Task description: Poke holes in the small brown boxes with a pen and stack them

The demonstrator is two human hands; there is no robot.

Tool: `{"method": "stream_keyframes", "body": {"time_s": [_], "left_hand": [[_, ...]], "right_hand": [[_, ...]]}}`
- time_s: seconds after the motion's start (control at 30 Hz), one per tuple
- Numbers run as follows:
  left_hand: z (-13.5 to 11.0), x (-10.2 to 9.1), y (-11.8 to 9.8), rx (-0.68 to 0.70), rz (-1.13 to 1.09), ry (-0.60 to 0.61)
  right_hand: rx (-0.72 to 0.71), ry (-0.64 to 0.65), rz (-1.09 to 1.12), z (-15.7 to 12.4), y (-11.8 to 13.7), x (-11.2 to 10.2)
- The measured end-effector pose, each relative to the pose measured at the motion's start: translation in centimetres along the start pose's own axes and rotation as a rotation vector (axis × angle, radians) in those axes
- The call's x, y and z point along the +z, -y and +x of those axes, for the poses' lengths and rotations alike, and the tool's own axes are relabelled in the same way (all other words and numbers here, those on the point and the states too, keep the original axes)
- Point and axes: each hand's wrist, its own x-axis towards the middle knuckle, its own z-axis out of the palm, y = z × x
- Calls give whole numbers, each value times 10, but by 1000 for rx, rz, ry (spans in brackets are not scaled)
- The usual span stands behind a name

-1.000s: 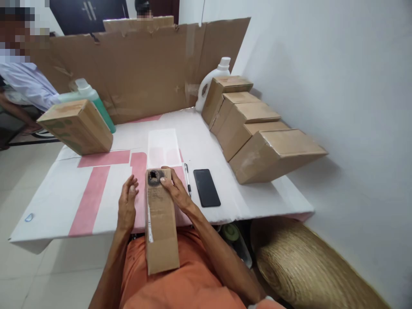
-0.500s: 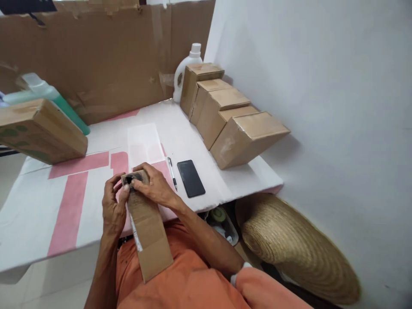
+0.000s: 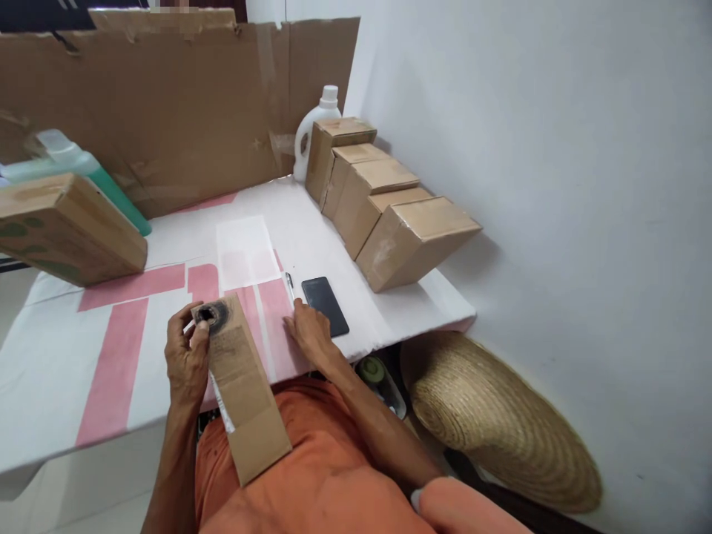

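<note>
My left hand (image 3: 188, 360) pinches the upper left corner of a long strip of cardboard (image 3: 245, 393), its thumb beside a dark-ringed hole. The strip slants down across the table edge, with its lower end over my lap. My right hand (image 3: 312, 331) is low over a pen (image 3: 289, 283), thumb and index finger apart on either side of it. The pen's lower part is hidden under the hand. A black phone (image 3: 325, 304) lies just right of these fingers. A white sheet (image 3: 248, 248) lies flat beyond both hands.
Several cardboard boxes (image 3: 420, 241) stand in a row along the right wall, a white jug (image 3: 311, 133) behind them. At left, a carton (image 3: 78, 230) leans near a green-liquid bottle (image 3: 114, 189). A woven straw hat (image 3: 495, 415) sits below the table's right edge.
My right hand has let go of the cardboard strip and moved right to the pen. My left hand still holds the strip, whose dark-ringed hole is now uncovered.
</note>
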Motion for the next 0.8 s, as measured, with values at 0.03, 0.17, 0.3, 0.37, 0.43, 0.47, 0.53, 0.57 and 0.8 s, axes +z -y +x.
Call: {"method": "stream_keyframes", "body": {"time_s": [0.03, 0.17, 0.3, 0.37, 0.43, 0.47, 0.53, 0.57, 0.8], "left_hand": [[0, 1, 1, -7, -12, 12], [-2, 0, 4, 7, -49, 149], [-5, -3, 10, 70, -47, 242], [-6, -3, 13, 85, -53, 241], [-6, -2, 16, 100, -52, 241], [-6, -1, 17, 110, -46, 241], [-6, 0, 17, 129, -32, 239], [-6, 0, 17, 138, -26, 233], [-7, 1, 17, 150, -39, 228]], "right_hand": [[36, -12, -16, 3, -3, 0], [80, -46, 28, 13, -10, 1], [9, -47, 194, 21, -14, -6], [-48, -59, 388, 20, -9, -15], [-151, -50, 753, 14, 3, -23], [-218, -25, 950, 10, 12, -26], [-351, 61, 1226, -2, 30, -27], [-401, 105, 1265, -8, 39, -25], [-452, 164, 1175, -30, 69, -4]]}}
